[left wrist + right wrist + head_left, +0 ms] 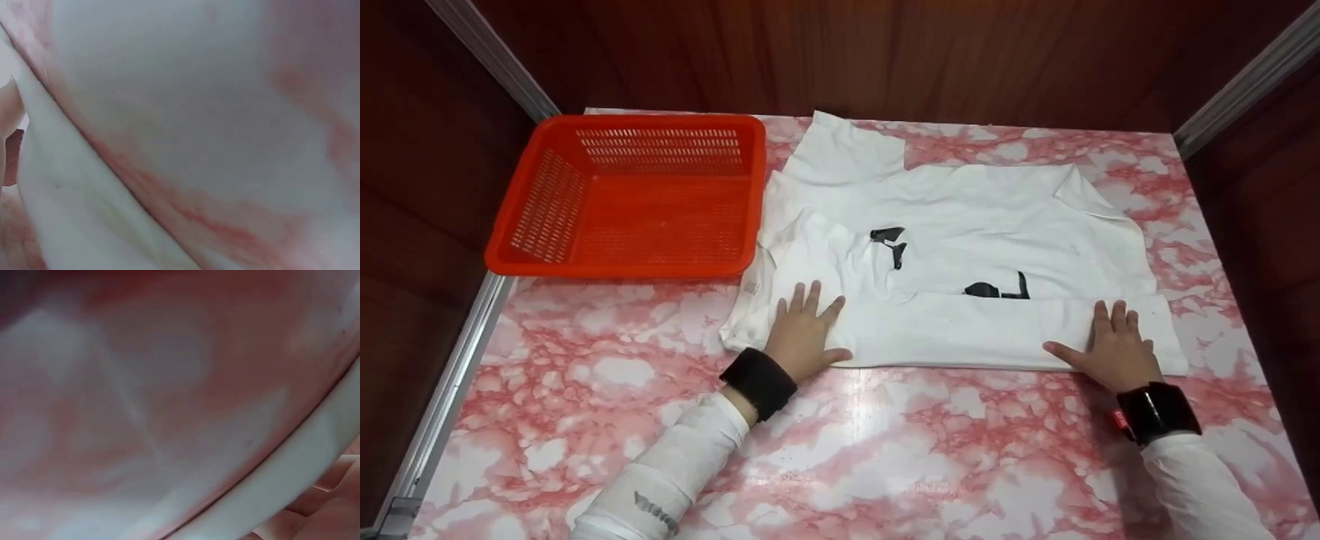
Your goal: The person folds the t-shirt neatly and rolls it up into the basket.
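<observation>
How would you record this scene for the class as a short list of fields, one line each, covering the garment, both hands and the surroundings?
Garment: white shirt, lying flat, its near side folded over in a strip
Print: dark print, partly covered by the folded strip
Left hand: left hand, resting on the shirt's near left part, fingers spread
Right hand: right hand, resting on the strip's right end
Container: red basket, left of the shirt
Surface: red-and-white marbled table
</observation>
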### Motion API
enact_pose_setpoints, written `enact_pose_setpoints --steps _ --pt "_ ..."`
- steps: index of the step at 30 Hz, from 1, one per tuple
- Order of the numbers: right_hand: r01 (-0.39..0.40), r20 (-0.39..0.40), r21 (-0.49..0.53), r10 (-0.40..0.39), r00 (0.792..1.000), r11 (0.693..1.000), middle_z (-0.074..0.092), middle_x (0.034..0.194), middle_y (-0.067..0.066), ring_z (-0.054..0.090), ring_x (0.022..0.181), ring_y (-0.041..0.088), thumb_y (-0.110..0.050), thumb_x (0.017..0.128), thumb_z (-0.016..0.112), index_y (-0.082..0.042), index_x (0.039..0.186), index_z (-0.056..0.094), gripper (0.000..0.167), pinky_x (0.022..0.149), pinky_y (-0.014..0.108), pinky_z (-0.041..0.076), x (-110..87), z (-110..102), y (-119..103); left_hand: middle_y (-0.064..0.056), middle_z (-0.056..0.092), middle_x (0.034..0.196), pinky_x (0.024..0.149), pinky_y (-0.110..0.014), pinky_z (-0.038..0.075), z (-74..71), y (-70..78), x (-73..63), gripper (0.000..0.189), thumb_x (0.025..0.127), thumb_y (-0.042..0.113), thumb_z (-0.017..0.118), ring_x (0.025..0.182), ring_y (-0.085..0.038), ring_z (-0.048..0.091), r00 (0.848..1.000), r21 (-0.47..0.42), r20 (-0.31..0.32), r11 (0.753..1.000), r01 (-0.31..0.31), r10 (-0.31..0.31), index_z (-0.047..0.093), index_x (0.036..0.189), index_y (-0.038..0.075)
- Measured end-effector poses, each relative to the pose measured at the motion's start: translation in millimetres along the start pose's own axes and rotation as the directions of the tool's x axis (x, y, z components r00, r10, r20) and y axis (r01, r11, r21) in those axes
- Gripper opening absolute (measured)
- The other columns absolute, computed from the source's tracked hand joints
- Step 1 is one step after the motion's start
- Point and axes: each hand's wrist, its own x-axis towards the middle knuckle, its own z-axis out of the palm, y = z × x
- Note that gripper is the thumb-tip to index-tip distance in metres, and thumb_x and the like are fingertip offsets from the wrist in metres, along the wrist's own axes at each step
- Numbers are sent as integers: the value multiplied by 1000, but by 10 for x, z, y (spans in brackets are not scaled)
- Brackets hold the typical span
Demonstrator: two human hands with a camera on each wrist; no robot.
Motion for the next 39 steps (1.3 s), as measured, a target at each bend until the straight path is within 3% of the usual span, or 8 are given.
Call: enact_pose_setpoints --steps 14,39 --pt "26 -46 0 -26 999 1000 13 142 46 14 130 61 -66 76 61 16 142 19 113 86 79 21 -154 77 61 -24 23 152 106 -61 25 108 60 -221 82 81 63 56 139 -45 21 999 35 -24 999 -20 21 34 148 20" --pt "-4 48 19 3 999 1000 8 141 47 9 131 61 -68 78 58 18 142 14 115 83 79 22 -360 60 72 -26 32 147 100 -62 32 168 162 -452 81 80 64 57 134 -47 31 995 87 -82 995 -54 61 40 144 18"
